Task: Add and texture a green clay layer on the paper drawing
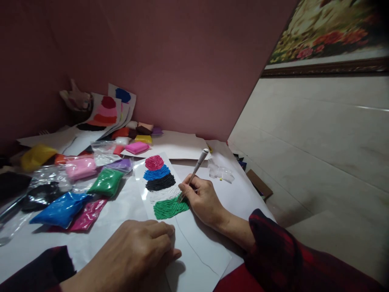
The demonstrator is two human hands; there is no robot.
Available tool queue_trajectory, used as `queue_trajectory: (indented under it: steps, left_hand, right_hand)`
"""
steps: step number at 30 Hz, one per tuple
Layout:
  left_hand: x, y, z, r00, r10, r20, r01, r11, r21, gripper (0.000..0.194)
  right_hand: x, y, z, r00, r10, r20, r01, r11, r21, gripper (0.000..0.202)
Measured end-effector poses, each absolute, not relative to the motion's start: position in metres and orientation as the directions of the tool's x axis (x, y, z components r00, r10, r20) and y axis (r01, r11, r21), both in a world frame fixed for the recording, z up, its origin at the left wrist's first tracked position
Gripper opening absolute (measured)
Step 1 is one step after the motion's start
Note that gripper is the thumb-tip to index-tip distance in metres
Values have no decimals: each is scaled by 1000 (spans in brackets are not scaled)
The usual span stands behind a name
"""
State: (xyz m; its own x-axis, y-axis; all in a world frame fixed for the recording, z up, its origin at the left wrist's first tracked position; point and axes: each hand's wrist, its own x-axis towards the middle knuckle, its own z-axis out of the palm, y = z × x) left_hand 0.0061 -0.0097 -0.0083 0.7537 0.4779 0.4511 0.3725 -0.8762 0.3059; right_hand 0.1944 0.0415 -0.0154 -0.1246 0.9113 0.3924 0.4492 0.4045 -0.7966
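My right hand [203,198] is closed around a fork [199,165] with a ridged silver handle, its tines down on the green clay [170,208]. That green patch lies on a white sheet [197,247], below stacked bands of white, black clay [160,182], blue clay [157,173] and dark pink clay [154,162]. Grooves texture the bands. A thin drawn line curves down the sheet from the green. My left hand [133,251] rests at the sheet's left edge with its fingers curled together; what lies under them, if anything, is hidden.
Left of the sheet lie packets of clay: green [106,181], blue [62,209], pink [80,167] and others. Behind stand sheets with coloured clay bands [106,109]. A crumpled clear bag [221,172] lies right. A pink wall [182,73] and pale tiles [316,134] bound the table.
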Motion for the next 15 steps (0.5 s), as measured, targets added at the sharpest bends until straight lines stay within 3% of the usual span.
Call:
queue_trajectory:
  steps: [7, 15]
  left_hand:
    - [7, -8, -7, 761, 486, 428, 386, -871, 304, 34]
    - [7, -8, -7, 753, 484, 446, 383, -873, 301, 33]
  right_hand:
    - [197, 39, -17, -66, 900, 432, 433, 415, -800, 23]
    - [195, 30, -15, -228, 878, 421, 390, 479, -787, 22]
